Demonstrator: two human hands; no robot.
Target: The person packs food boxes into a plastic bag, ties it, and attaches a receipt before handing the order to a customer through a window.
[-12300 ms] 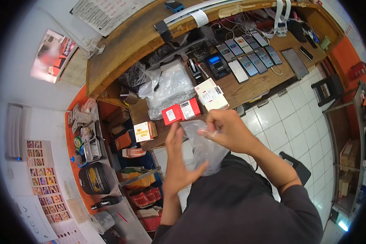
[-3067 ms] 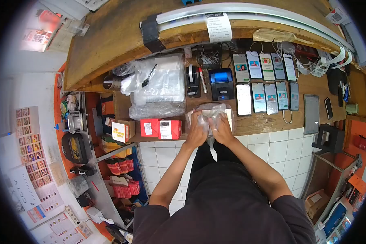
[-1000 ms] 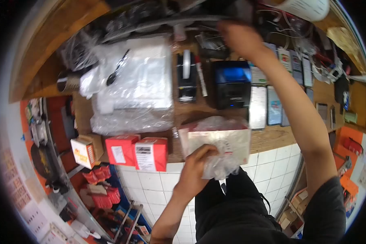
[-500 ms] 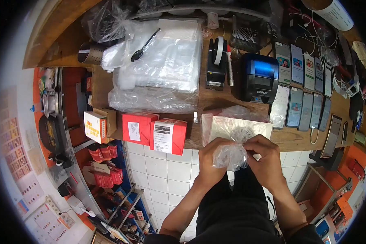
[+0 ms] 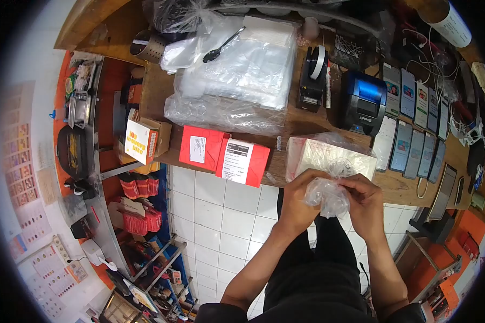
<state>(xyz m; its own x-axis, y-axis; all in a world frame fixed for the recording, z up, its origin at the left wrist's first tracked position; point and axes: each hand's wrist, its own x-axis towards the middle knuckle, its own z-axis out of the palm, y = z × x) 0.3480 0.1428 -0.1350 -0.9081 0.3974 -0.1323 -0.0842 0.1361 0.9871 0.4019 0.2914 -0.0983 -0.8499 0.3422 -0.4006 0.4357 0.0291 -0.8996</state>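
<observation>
A clear plastic bag [image 5: 327, 197] is bunched up between my two hands at the table's front edge. My left hand [image 5: 300, 195] has its fingers wrapped round the left side of the gathered plastic. On the right side, my right hand [image 5: 364, 198] pinches the plastic between thumb and fingers. Just beyond my hands lies a pale box [image 5: 337, 157] inside clear plastic, with round printed lettering partly seen near the gathered part. Two red packages with white labels, one [image 5: 202, 148] beside the other [image 5: 243, 162], stand left of it on the table.
A stack of clear plastic bags [image 5: 237, 70] with a black spoon [image 5: 223, 45] on top lies at the back left. Further right are a tape dispenser [image 5: 312, 81], a label printer [image 5: 362, 102] and several phones [image 5: 402, 145]. A white and orange box [image 5: 143, 137] stands at the left edge.
The camera view has shifted, so the table and its items appear further right. Both hands still hold the gathered plastic, with little change in their grip.
</observation>
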